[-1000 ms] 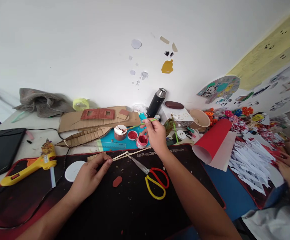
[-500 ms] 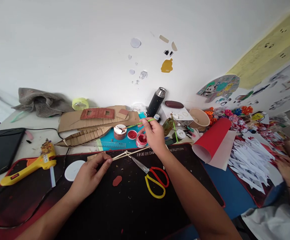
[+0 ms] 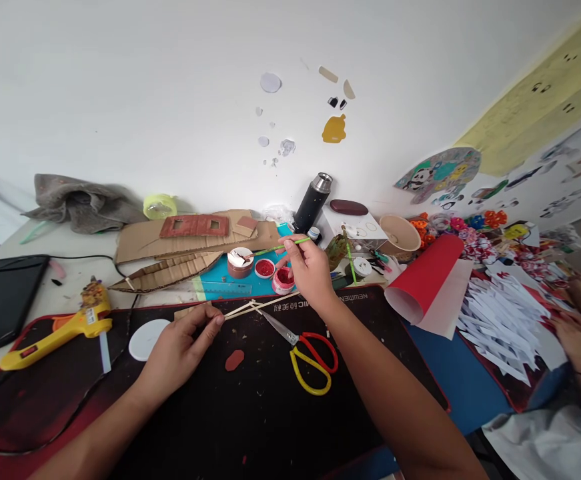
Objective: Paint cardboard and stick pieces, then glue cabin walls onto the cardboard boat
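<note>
My left hand [image 3: 190,343] pinches thin pale wooden sticks [image 3: 240,309], joined near a small crossing and extending right above the mat. In my right hand [image 3: 310,270], thumb and fingers grip a green-handled paintbrush [image 3: 297,241]. The brush's tip is at the top of a jar of brown paint [image 3: 240,269] with white at its mouth. Beside that jar are a small pot of red paint [image 3: 265,268] and another red paint pot [image 3: 283,280], partly behind my right hand. Open scissors [image 3: 313,360] with red and yellow handles lie below the sticks.
A yellow glue gun [image 3: 65,330] and a white round lid [image 3: 149,339] are at left. Cardboard pieces [image 3: 143,241] and a black flask [image 3: 313,202] stand behind the paints. At right lie a red paper roll [image 3: 430,277] and white paper strips [image 3: 500,327], near another person's hands [image 3: 573,340].
</note>
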The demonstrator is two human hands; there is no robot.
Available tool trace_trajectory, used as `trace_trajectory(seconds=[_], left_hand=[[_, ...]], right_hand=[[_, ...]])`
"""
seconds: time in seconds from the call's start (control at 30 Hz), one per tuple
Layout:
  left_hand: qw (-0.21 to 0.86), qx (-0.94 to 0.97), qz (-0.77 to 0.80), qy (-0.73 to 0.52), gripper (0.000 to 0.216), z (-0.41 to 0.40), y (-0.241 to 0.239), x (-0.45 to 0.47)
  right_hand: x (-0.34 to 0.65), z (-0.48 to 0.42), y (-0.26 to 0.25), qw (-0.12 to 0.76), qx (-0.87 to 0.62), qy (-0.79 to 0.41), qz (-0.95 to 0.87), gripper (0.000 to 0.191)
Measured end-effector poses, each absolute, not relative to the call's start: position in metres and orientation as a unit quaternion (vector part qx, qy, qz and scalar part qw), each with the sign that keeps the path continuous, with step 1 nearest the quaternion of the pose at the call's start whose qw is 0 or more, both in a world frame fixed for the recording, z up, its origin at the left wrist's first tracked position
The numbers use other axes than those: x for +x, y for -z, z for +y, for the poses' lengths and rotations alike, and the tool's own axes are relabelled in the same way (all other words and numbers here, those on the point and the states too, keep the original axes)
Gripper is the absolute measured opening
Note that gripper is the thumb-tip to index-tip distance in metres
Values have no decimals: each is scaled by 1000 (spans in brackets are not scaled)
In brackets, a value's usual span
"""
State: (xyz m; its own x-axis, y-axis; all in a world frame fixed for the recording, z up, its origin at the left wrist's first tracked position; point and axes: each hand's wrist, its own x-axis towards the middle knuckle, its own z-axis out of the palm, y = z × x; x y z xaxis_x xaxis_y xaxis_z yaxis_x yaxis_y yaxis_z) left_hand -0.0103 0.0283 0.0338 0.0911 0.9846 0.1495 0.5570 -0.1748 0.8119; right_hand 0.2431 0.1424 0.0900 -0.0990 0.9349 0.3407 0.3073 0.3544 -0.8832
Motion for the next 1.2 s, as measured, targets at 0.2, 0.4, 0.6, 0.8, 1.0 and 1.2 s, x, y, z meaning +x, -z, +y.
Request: trace_trajectory(seconds=[0.2,0.4,0.6,0.8,1.0,1.2], left_hand=[[307,673,569,-360,42,28,-34,-11],[307,675,568,-358,43,28,-34,-11],[299,672,575,-359,44,28,-31,-11],[299,672,573,-362,43,28,-32,-11],[298,674,569,-365,43,28,-30,-12],[302,671,573,-361,42,28,-29,-11]], right_hand=[[243,141,-89,490,-464,-322,-664,38],[243,141,-87,516,-463,-324,-643,43],[243,137,-91,544,-452,-349,-615,44],[251,133,-97,570,-469,-337,-585,41],[269,124,-100,575,-488,-311,-578,42],[260,121,-95,577,-470,-330,-580,43]])
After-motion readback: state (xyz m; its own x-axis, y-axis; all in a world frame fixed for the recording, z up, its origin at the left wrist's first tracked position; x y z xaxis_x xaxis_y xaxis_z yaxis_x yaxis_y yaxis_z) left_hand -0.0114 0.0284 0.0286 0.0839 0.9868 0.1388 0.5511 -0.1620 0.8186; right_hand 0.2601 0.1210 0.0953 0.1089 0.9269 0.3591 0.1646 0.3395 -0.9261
